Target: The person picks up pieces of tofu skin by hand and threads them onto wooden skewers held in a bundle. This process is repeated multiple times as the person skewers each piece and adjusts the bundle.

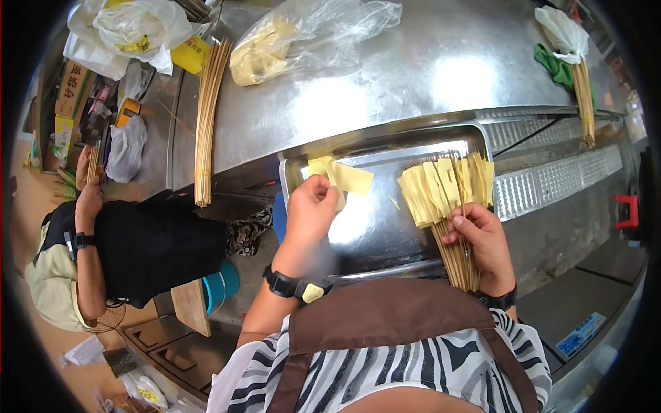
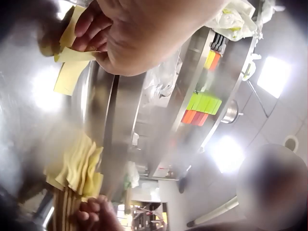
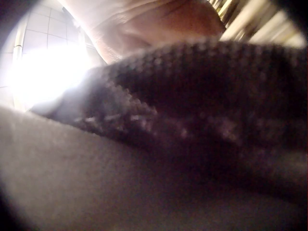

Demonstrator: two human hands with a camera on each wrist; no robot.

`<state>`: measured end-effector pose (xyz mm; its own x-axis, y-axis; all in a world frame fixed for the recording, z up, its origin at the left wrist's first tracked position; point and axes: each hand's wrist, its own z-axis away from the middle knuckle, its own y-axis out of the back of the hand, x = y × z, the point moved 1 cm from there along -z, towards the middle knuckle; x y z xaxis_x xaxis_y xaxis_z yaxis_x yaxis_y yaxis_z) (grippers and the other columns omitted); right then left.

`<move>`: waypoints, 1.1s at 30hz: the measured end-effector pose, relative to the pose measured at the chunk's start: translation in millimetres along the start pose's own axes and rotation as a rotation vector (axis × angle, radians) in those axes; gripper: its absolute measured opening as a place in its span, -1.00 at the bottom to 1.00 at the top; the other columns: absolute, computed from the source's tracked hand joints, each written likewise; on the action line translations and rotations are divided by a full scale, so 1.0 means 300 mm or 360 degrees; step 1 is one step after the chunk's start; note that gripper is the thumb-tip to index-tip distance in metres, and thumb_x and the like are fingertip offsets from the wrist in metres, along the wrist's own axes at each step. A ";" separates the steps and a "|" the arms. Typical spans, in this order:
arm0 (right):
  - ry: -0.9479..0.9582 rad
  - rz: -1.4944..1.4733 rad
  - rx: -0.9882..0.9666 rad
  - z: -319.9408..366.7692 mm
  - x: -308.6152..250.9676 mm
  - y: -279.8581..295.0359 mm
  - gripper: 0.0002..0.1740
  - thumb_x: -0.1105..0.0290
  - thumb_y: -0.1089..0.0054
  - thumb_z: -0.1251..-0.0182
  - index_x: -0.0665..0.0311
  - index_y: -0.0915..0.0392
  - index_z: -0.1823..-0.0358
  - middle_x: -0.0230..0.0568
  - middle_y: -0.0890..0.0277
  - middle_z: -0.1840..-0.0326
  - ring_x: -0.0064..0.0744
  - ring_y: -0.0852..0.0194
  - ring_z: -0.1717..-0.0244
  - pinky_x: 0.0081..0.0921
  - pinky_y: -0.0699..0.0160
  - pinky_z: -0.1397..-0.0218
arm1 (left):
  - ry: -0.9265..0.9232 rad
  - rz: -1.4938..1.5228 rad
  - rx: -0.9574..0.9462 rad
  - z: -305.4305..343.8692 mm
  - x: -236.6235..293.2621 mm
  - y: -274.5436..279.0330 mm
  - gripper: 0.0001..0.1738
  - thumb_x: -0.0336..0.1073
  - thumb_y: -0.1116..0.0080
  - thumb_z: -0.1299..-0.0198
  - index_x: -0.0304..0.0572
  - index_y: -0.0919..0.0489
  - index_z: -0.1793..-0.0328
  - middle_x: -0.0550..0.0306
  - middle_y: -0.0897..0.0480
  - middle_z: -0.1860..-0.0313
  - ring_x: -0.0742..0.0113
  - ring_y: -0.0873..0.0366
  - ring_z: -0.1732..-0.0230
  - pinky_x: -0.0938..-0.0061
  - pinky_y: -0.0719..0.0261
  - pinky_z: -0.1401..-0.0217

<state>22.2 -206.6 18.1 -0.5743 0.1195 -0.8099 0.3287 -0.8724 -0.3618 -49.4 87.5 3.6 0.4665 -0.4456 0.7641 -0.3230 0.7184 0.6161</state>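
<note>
My left hand (image 1: 311, 210) pinches a thin yellow sheet of what looks like tofu skin (image 1: 354, 179) over the left part of a metal tray (image 1: 372, 258). In the left wrist view the sheet (image 2: 72, 77) hangs folded from the left hand's fingers (image 2: 94, 31). On the tray's right side, my right hand (image 1: 482, 241) holds bamboo skewers (image 1: 451, 256) at the edge of a bundle. Yellow folded sheets (image 1: 430, 189) are threaded on their upper ends. Dark fabric fills most of the right wrist view, with part of the palm (image 3: 159, 29) and blurred skewers (image 3: 262, 24) above it.
Beyond the tray, a steel counter (image 1: 413, 89) carries a plastic bag of yellow sheets (image 1: 265, 51) and a tied bundle of bare skewers (image 1: 208, 124). More skewers (image 1: 584, 96) lie far right. Another person (image 1: 138, 248) works at left, near a blue bucket (image 1: 222, 283).
</note>
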 end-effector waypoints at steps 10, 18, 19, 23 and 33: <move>0.0056 -0.0009 -0.0092 0.002 -0.012 -0.009 -0.90 0.60 -0.20 -0.20 0.33 -0.45 0.35 -0.33 -0.48 0.44 -0.57 -0.45 0.45 -0.63 -0.44 0.34 | 0.0065 0.1717 -0.0568 -0.050 0.153 -0.152 -0.90 -0.43 -0.07 -0.27 -0.20 -0.43 0.12 0.17 -0.63 0.28 0.51 -0.55 0.39 0.59 -0.53 0.29; -0.0022 -0.0041 -0.0146 -0.002 -0.016 -0.018 -0.84 0.59 -0.22 -0.21 0.26 -0.38 0.38 -0.34 -0.46 0.48 -0.57 -0.47 0.46 -0.65 -0.47 0.38 | -0.0141 0.1515 -0.0495 -0.058 0.260 -0.172 -0.86 -0.40 -0.03 -0.32 -0.22 -0.38 0.05 0.12 -0.66 0.25 0.51 -0.58 0.31 0.63 -0.50 0.26; -0.0026 -0.0031 -0.0152 -0.004 -0.017 -0.018 -0.82 0.59 -0.22 -0.21 0.26 -0.37 0.38 -0.33 -0.46 0.49 -0.57 -0.46 0.47 -0.65 -0.46 0.39 | -0.0173 0.1478 -0.0527 -0.057 0.265 -0.172 -0.86 -0.41 -0.02 -0.33 -0.22 -0.35 0.06 0.11 -0.66 0.22 0.51 -0.58 0.27 0.62 -0.51 0.22; -0.0003 -0.0103 -0.0181 -0.010 -0.011 -0.014 -0.78 0.60 -0.21 -0.21 0.24 -0.31 0.39 -0.31 -0.46 0.50 -0.56 -0.44 0.48 -0.64 -0.42 0.42 | -0.0233 0.1485 -0.0490 -0.040 0.290 -0.181 -0.87 -0.44 -0.02 -0.33 -0.21 -0.34 0.07 0.12 -0.66 0.21 0.56 -0.55 0.27 0.63 -0.48 0.24; -0.0006 -0.0062 -0.0136 -0.011 0.000 -0.005 -0.77 0.61 -0.20 -0.22 0.23 -0.29 0.38 -0.29 -0.47 0.48 -0.55 -0.47 0.46 -0.65 -0.45 0.41 | -0.0829 0.1025 -0.0409 0.052 0.230 -0.214 -0.81 -0.51 -0.01 -0.31 -0.31 -0.36 -0.01 0.07 -0.63 0.13 0.52 -0.53 0.13 0.63 -0.46 0.08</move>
<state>24.3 -203.7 17.1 -0.5907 0.1505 -0.7927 0.3687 -0.8235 -0.4311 -9.2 2.4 19.6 -0.2001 -0.0536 0.9783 -0.1692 0.9854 0.0194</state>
